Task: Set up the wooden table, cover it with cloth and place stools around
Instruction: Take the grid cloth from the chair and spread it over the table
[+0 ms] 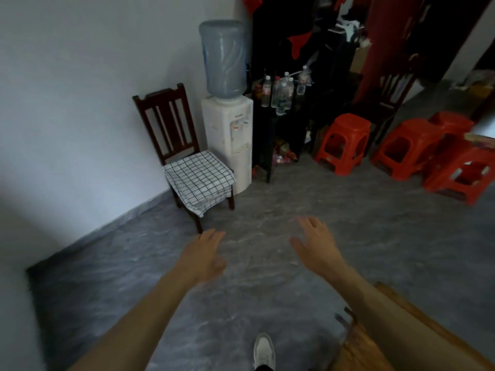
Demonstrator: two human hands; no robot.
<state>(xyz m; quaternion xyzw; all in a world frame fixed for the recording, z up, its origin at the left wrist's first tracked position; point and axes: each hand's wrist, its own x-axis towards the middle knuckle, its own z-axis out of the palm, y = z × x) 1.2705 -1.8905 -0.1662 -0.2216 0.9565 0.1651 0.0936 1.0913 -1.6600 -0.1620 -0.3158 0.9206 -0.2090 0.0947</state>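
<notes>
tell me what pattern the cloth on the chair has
White with a thin dark grid check; the folded cloth shows clearly in the head view.

Both forearms bare, no sleeves showing, nothing on the wrists, and a white sneaker (264, 350) with a dark trouser cuff.

Grey mottled stone-look floor (267, 263) carries a dark wooden slat-back chair (171, 129) against the white wall, a white water dispenser (230, 140) just beside it, a black shelf unit (270, 145), and four red plastic stools (344, 141) at right.
</notes>
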